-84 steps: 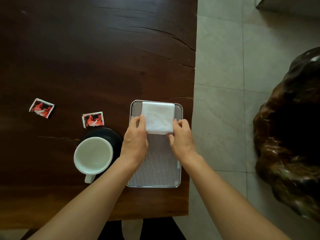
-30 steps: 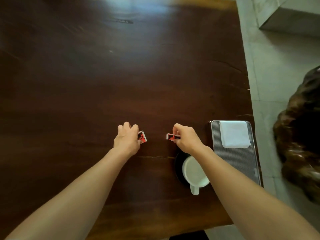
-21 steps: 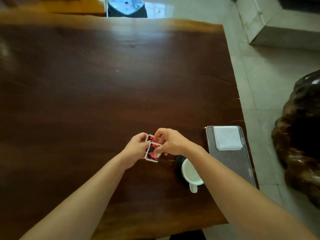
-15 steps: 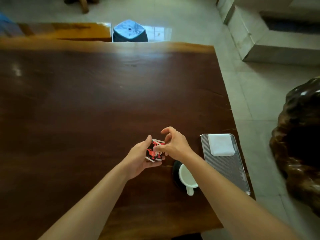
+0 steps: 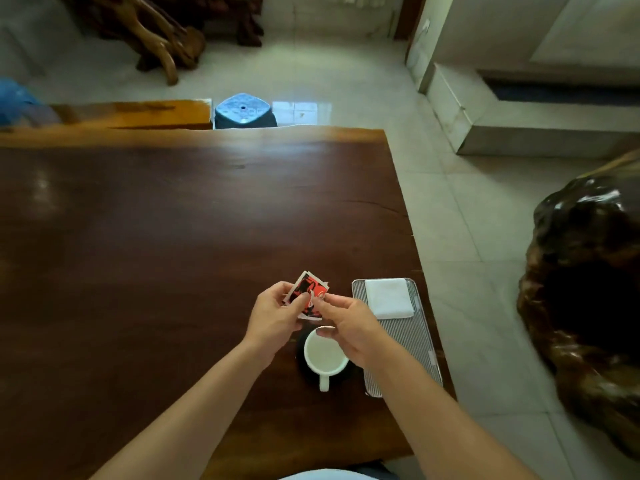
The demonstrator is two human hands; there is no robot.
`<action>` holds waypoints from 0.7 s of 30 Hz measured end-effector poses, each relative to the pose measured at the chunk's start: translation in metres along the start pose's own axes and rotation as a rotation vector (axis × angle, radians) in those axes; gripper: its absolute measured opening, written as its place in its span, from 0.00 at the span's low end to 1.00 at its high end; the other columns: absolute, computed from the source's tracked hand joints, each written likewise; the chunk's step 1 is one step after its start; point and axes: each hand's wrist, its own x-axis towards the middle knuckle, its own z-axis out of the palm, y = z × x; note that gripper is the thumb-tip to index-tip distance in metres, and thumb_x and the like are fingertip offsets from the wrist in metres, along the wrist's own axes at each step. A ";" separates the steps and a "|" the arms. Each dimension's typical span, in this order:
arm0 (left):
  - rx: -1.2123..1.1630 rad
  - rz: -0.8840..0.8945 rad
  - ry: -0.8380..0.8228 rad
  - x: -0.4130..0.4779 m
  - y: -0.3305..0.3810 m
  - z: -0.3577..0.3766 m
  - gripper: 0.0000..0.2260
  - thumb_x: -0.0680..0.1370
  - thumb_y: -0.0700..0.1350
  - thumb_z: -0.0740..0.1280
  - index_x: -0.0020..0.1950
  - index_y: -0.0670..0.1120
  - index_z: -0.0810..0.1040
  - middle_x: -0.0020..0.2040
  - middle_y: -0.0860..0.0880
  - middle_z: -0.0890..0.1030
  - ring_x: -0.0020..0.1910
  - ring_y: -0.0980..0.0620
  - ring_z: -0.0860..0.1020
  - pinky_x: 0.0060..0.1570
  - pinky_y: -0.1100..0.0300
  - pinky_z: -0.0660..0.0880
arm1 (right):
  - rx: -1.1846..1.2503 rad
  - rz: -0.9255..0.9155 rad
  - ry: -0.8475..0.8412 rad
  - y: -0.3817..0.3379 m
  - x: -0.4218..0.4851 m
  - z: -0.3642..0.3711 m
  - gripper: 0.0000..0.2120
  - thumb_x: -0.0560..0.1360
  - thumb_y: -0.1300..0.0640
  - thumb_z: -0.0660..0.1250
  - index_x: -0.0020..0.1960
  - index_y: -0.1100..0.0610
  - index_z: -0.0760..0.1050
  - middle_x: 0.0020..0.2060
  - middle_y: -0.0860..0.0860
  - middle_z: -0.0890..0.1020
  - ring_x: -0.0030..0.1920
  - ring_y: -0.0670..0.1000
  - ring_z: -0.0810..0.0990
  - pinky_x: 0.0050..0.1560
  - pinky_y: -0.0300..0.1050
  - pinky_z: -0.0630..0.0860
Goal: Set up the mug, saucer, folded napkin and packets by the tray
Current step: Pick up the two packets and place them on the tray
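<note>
Two red-and-black packets [image 5: 309,294] are held together just above the table, beyond the mug. My left hand [image 5: 273,315] grips them from the left and my right hand [image 5: 349,327] pinches them from the right. The white mug [image 5: 325,355] stands on a dark saucer [image 5: 300,358], handle towards me, partly under my right hand. Right of it lies the ribbed metal tray [image 5: 412,344] with the folded white napkin [image 5: 389,297] on its far end.
The dark wooden table [image 5: 156,254] ends just right of the tray. A blue stool [image 5: 244,110] and a wooden bench [image 5: 131,114] stand beyond its far edge. A large dark carved wood piece [image 5: 588,289] sits on the tiled floor at the right.
My hands left the napkin on the tray, picked up one packet each and brought them together into one stack. The view tilted up, showing the room beyond the table.
</note>
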 end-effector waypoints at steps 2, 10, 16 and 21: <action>0.058 0.030 0.058 -0.005 0.001 0.025 0.06 0.76 0.46 0.74 0.44 0.46 0.81 0.39 0.45 0.84 0.40 0.49 0.83 0.38 0.55 0.81 | 0.007 -0.029 -0.032 -0.004 -0.009 -0.022 0.10 0.79 0.57 0.69 0.57 0.60 0.84 0.48 0.54 0.87 0.47 0.51 0.84 0.45 0.43 0.76; -0.368 -0.192 -0.153 -0.027 0.008 0.125 0.07 0.79 0.43 0.69 0.49 0.39 0.78 0.46 0.40 0.85 0.45 0.44 0.85 0.43 0.52 0.82 | -0.024 -0.089 -0.039 -0.016 -0.041 -0.134 0.18 0.66 0.55 0.78 0.52 0.63 0.85 0.50 0.61 0.86 0.51 0.62 0.85 0.50 0.54 0.82; -0.338 -0.252 0.031 -0.032 -0.014 0.179 0.07 0.79 0.39 0.69 0.56 0.40 0.81 0.50 0.40 0.86 0.49 0.43 0.86 0.52 0.47 0.82 | 0.125 -0.042 0.060 -0.009 -0.064 -0.212 0.12 0.71 0.62 0.75 0.54 0.63 0.84 0.52 0.61 0.86 0.50 0.58 0.86 0.44 0.46 0.81; -0.376 -0.377 0.151 -0.022 -0.042 0.193 0.05 0.79 0.35 0.68 0.54 0.40 0.79 0.53 0.39 0.83 0.50 0.42 0.85 0.54 0.47 0.82 | 0.250 0.022 0.168 0.005 -0.064 -0.251 0.10 0.72 0.67 0.72 0.53 0.61 0.81 0.49 0.59 0.87 0.47 0.56 0.87 0.40 0.45 0.83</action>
